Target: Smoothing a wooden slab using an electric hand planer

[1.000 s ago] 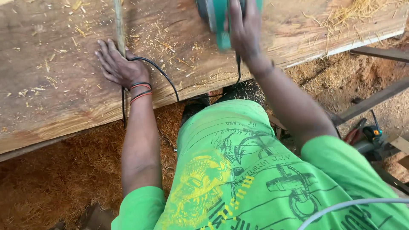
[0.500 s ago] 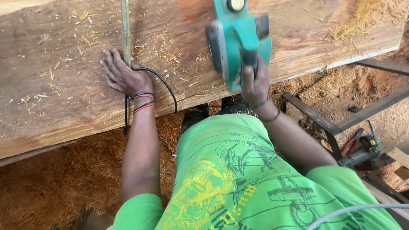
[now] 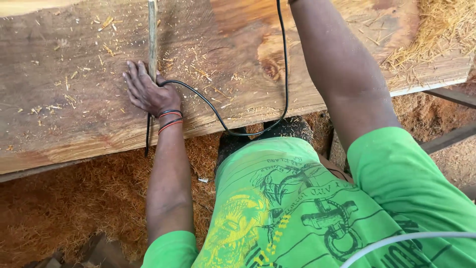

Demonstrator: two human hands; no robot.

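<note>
Left hand (image 3: 148, 92) pressed flat, fingers spread, on a thick wood slab (image 3: 74, 114) w/ black power cord (image 3: 218, 114) beside it; slab looks heavy, stiff, best gripped at edges; right hand out of view.

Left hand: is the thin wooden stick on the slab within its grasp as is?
Probably yes. The left hand lies flat on the slab, fingers beside the stick, nothing between them; only the black cord runs nearby.

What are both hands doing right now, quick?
Left hand: open, pressed flat on the wooden slab, beside a thin stick and the black cable.
Right hand: out of view past the top edge; only the arm shows.
</note>
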